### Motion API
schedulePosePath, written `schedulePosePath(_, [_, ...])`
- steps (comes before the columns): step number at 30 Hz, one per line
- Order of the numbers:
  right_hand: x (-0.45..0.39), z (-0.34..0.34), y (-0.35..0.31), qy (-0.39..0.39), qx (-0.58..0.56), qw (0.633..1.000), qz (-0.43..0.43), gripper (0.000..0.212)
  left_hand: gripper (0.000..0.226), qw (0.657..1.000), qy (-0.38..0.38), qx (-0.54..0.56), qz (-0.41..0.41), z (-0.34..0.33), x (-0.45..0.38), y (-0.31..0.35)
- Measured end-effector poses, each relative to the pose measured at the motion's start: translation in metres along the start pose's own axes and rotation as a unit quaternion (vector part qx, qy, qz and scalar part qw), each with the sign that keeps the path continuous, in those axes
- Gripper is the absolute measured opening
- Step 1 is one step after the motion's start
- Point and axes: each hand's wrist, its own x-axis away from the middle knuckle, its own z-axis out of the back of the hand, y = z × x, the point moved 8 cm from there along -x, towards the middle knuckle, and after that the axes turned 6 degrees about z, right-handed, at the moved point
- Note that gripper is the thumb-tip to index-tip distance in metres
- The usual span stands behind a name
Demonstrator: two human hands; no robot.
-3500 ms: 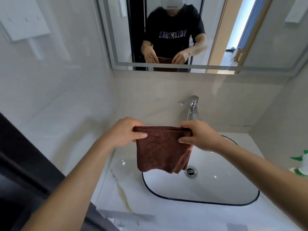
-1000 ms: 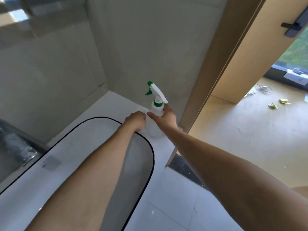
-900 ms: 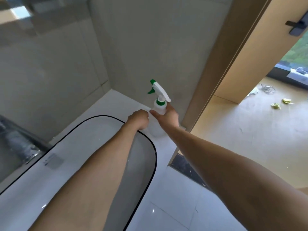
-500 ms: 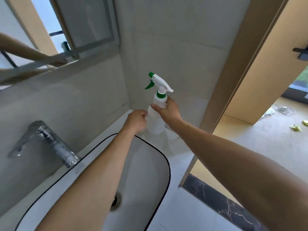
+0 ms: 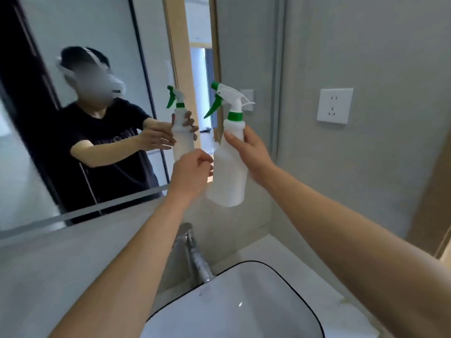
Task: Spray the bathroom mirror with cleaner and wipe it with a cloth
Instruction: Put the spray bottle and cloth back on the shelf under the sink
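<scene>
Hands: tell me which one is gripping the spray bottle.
The right hand grips the spray bottle just below its neck. The left hand is loosely curled beside it, holding nothing visible.

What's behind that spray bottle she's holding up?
Behind the spray bottle is the mirror, its right edge and grey wall. The bottle and right hand cover part of it.

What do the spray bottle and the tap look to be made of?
Spray bottle: looks like matte, milky-white plastic, slightly see-through, with a white head and green trigger, collar and nozzle. Tap: looks like metal with a silvery, shiny finish that catches highlights; blur hides finer detail.
</scene>
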Motion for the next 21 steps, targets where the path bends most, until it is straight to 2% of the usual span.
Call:
schedulePosePath(4, [-0.014,-0.053,-0.042,-0.072,-0.049,0.996,0.030,0.023,0.025,0.997,0.073,0.018,0.031,0.088,0.002,0.018])
schedulePosePath(8, [-0.012,-0.094,-0.072,-0.148,-0.086,0.984,0.049,0.024,0.023,0.986,0.163,0.022,-0.007,0.165,0.016,0.057])
schedulePosePath(10, [-0.009,-0.108,-0.083,-0.181,-0.097,0.977,0.054,0.031,0.026,0.979,0.203,0.005,-0.033,0.192,0.025,0.082])
schedulePosePath(13, [-0.001,-0.126,-0.092,-0.227,-0.094,0.968,0.052,0.045,0.040,0.969,0.239,-0.014,-0.059,0.215,0.034,0.118])
schedulePosePath(16, [0.006,-0.137,-0.102,-0.266,-0.086,0.958,0.063,0.034,0.046,0.966,0.247,-0.033,-0.074,0.221,0.042,0.147])
schedulePosePath(21, [0.023,-0.145,-0.117,-0.309,-0.104,0.941,0.087,0.021,0.046,0.945,0.289,-0.132,-0.078,0.225,0.054,0.166])
